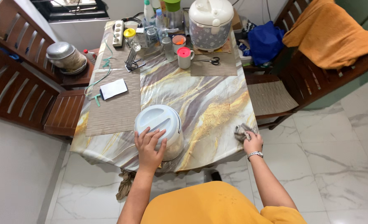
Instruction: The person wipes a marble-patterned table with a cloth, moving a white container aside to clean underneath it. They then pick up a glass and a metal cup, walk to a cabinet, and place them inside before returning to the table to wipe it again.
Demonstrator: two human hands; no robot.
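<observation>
1. The left hand [149,146] lies flat, fingers spread and unclenched, on the near side of a round white plastic lidded container [159,129]; it presses on the dome without closing around anything.
2. That container stands on the near left part of the table covered in a marbled grey, white and gold cloth [200,103], just beside a woven beige placemat [115,103].
3. The right hand [252,143], with a metal wristwatch [255,154] on its wrist, is clenched around a crumpled grey rag [242,132] at the table's near right edge; the rag touches the cloth.
4. The two hands are well apart, one at each near corner area.
5. On the placemat lies a small white rectangular card [114,88].
6. At the far end stand a white rice cooker with a patterned body [211,23], a white mug with a pink lid [185,57], black-handled scissors [211,61] and several jars and bottles.
7. Dark wooden chairs flank the table; an orange cloth [329,31] drapes over the right one, and a covered metal pot [65,57] sits on a left one.
</observation>
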